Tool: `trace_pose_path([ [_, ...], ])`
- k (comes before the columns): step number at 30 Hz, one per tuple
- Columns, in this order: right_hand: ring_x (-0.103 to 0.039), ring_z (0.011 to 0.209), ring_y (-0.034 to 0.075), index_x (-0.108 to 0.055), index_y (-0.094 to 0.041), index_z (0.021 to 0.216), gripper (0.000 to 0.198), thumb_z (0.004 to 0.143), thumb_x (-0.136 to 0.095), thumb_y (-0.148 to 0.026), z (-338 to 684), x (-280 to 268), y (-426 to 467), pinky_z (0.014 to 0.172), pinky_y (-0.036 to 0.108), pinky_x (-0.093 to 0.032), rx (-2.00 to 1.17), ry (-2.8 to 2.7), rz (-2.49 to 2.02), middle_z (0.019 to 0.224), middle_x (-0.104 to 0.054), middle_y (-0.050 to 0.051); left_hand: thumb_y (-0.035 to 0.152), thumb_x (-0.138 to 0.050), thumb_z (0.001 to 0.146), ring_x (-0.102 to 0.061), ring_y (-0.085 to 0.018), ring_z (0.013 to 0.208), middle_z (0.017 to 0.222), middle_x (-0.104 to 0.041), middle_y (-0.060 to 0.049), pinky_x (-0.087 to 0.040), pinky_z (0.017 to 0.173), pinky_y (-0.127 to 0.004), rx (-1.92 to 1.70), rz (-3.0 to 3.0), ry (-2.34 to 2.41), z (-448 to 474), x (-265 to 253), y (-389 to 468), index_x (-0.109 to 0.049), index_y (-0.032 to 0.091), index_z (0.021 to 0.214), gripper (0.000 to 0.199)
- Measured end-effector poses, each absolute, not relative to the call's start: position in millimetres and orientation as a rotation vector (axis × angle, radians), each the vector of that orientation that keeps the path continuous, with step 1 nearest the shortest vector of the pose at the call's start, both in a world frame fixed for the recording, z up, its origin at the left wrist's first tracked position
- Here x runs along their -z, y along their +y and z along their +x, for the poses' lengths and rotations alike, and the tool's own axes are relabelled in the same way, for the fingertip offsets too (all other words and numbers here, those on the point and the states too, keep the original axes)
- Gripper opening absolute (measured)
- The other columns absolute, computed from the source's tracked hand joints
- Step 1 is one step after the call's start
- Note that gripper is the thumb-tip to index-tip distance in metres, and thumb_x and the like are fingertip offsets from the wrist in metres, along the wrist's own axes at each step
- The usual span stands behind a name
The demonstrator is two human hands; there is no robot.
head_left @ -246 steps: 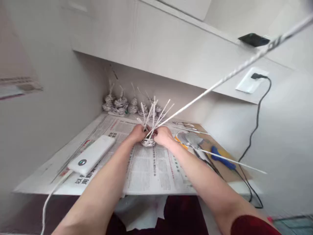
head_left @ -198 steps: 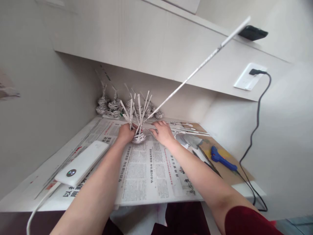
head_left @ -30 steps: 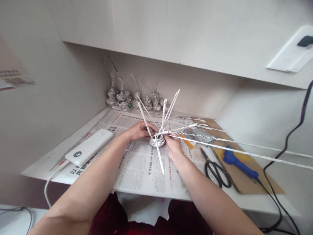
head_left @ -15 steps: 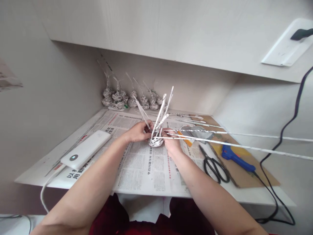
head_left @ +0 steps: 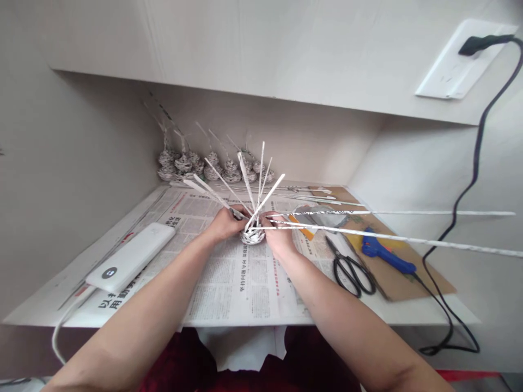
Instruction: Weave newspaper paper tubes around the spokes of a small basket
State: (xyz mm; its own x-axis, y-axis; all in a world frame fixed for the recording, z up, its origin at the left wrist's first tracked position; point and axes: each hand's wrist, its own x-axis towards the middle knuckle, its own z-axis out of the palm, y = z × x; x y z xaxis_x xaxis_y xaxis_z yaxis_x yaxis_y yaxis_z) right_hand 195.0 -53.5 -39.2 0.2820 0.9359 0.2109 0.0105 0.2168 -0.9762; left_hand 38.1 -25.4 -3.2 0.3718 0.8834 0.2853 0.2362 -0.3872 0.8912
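Fingers of the left hand [head_left: 227,224] and the right hand [head_left: 280,233] are bent narrowly around a small woven paper basket [head_left: 252,238], from which paper stakes [head_left: 246,177] are spread.

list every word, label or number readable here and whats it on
"以": white printed newspaper sheets, near left
"用": same sheets, beside it
"代化": same sheets, farther back
"生活": just below that
Too small or blurred: remaining newspaper text, round display on white rectangular device, print on thin white rolled-paper sticks

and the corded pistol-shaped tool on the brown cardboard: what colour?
The pistol-shaped tool is blue; head view shows it.
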Motion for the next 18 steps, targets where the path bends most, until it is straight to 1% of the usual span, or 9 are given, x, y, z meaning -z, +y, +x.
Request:
trace_pose_path([
  [3, -0.063, 0.063, 0.017, -0.062, -0.021, 0.079, 0.016, 0.072, -0.063, -0.036, 195, 39, -54, 0.059, 0.026, -0.048, -0.874, -1.089, -1.161, 0.068, -0.067, -0.001, 0.032, -0.073, 0.062, -0.064, -0.02, 0.075, 0.08, -0.072, -0.005, -0.05, 0.069, -0.027, -1.051, 1.79, 0.958, 40, 0, -28, -0.07, 0.014, 0.081, 0.026],
  [7, -0.061, 0.062, 0.016, -0.061, -0.022, 0.073, 0.01, 0.072, -0.063, -0.032, 194, 37, -57, 0.058, 0.025, -0.045, -0.766, -1.134, -1.221, 0.064, -0.065, -0.003, 0.037, -0.072, 0.065, -0.061, -0.018, 0.065, 0.07, -0.069, -0.004, -0.048, 0.061, -0.026, -1.048, 1.729, 0.986, 44, 0, -28, -0.07, 0.013, 0.078, 0.027],
  [10, -0.059, 0.063, 0.015, -0.059, -0.023, 0.07, 0.011, 0.074, -0.061, -0.033, 193, 36, -58, 0.059, 0.025, -0.044, -0.74, -1.155, -1.216, 0.064, -0.064, -0.003, 0.038, -0.072, 0.064, -0.056, -0.015, 0.057, 0.062, -0.065, -0.002, -0.044, 0.055, -0.025, -1.09, 1.665, 0.985, 46, 5, -27, -0.069, 0.013, 0.076, 0.028],
  [12, -0.058, 0.063, 0.015, -0.058, -0.023, 0.069, 0.012, 0.075, -0.06, -0.033, 193, 35, -59, 0.059, 0.025, -0.043, -0.728, -1.179, -1.211, 0.064, -0.062, -0.003, 0.038, -0.073, 0.063, -0.054, -0.013, 0.053, 0.061, -0.063, -0.001, -0.042, 0.052, -0.024, -1.127, 1.614, 0.992, 46, 9, -26, -0.067, 0.013, 0.075, 0.028],
  [15, -0.057, 0.062, 0.015, -0.055, -0.022, 0.07, 0.013, 0.077, -0.059, -0.034, 193, 35, -60, 0.06, 0.025, -0.042, -0.706, -1.215, -1.194, 0.062, -0.06, -0.004, 0.038, -0.073, 0.063, -0.051, -0.012, 0.051, 0.059, -0.061, 0.0, -0.04, 0.05, -0.023, -1.145, 1.588, 1.012, 45, 10, -25, -0.066, 0.013, 0.075, 0.028],
  [18, -0.055, 0.06, 0.015, -0.054, -0.022, 0.071, 0.016, 0.079, -0.058, -0.036, 193, 36, -60, 0.059, 0.025, -0.042, -0.694, -1.232, -1.172, 0.061, -0.059, -0.004, 0.038, -0.073, 0.064, -0.052, -0.012, 0.053, 0.058, -0.06, 0.001, -0.041, 0.052, -0.023, -1.123, 1.611, 1.003, 45, 9, -25, -0.065, 0.014, 0.074, 0.027],
])
